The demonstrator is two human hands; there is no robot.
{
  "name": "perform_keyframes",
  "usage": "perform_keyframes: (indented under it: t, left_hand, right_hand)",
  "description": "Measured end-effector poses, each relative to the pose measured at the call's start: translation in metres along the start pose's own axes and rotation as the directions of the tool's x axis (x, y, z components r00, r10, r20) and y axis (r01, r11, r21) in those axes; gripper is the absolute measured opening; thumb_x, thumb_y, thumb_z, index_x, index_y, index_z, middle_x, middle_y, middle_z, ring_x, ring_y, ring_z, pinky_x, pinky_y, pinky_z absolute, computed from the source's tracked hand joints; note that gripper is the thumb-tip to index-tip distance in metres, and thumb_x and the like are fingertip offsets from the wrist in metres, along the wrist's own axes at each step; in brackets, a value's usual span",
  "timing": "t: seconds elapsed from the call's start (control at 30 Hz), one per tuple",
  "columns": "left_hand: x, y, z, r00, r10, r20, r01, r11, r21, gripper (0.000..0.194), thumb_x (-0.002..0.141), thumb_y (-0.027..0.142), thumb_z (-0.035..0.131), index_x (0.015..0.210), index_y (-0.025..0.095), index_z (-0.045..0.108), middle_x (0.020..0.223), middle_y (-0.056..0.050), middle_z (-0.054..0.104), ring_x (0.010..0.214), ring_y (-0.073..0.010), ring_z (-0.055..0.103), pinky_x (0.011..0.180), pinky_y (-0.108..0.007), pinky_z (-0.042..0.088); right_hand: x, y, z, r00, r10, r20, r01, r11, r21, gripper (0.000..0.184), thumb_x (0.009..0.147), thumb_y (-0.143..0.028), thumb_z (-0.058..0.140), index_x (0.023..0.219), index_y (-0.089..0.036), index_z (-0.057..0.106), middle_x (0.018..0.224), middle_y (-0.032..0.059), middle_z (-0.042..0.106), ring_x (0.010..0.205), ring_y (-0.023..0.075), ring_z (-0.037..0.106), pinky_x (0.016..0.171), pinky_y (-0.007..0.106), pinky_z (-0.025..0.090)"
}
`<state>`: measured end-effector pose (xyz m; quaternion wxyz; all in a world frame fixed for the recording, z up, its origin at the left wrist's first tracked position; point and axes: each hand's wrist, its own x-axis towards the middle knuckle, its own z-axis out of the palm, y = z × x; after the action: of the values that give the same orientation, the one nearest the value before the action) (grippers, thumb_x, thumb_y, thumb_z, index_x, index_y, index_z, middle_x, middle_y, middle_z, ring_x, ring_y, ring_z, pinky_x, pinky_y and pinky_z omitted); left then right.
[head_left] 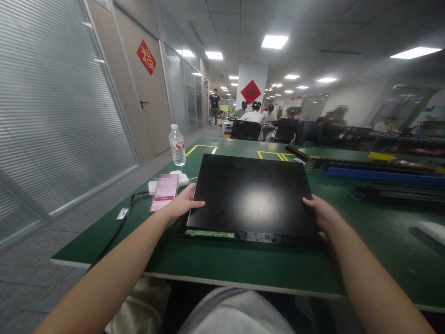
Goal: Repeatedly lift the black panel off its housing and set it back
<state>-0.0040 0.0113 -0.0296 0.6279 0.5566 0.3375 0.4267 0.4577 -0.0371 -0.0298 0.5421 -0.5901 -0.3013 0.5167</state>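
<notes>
A black flat display panel [236,195] is held by its two short sides over the green table [215,264]. Along its near edge runs a strip of green circuit board [210,234]. My left hand [184,202] grips the left side, its thumb on the front face and its other fingers partly hidden at the edge. On the right side, my right hand [321,213] has its thumb at the edge of the face, with the fingers hidden behind. The panel's far edge looks raised; whether its near edge touches the table I cannot tell.
Left of the panel lie a phone [165,192], a white device [179,177] and a black cable [128,208]; a water bottle [178,146] stands behind them. A blue strip [378,175] and dark bars lie at the right. A white object [433,230] sits at far right. People sit beyond.
</notes>
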Motion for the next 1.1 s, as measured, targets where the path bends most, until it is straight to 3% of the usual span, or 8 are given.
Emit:
perform_keyframes:
  t: [0.3, 1.1]
  left_hand:
    - [0.0000, -0.0004, -0.0001, 1.000, -0.002, 0.006, 0.002, 1.000, 0.009, 0.074, 0.063, 0.015, 0.086, 0.126, 0.022, 0.048, 0.112, -0.009, 0.074, 0.095, -0.0295, 0.074, 0.089, -0.047, 0.056]
    - [0.0010, -0.0012, -0.0002, 1.000, 0.027, 0.004, -0.027, 1.000, -0.009, 0.072, 0.063, 0.012, 0.085, 0.126, 0.021, 0.050, 0.112, -0.008, 0.074, 0.100, -0.0290, 0.073, 0.097, -0.048, 0.052]
  right_hand:
    - [-0.0013, -0.0014, 0.0008, 1.000, -0.013, -0.009, 0.013, 0.999, -0.034, 0.037, 0.071, -0.018, 0.065, 0.106, -0.030, 0.061, 0.079, 0.0029, 0.072, 0.066, 0.0250, 0.066, 0.063, 0.040, 0.053]
    - [-0.0022, -0.0011, 0.0014, 1.000, -0.016, -0.017, 0.016, 1.000, -0.013, 0.037, 0.072, -0.016, 0.066, 0.107, -0.029, 0.063, 0.081, 0.0031, 0.073, 0.065, 0.0240, 0.067, 0.062, 0.038, 0.055]
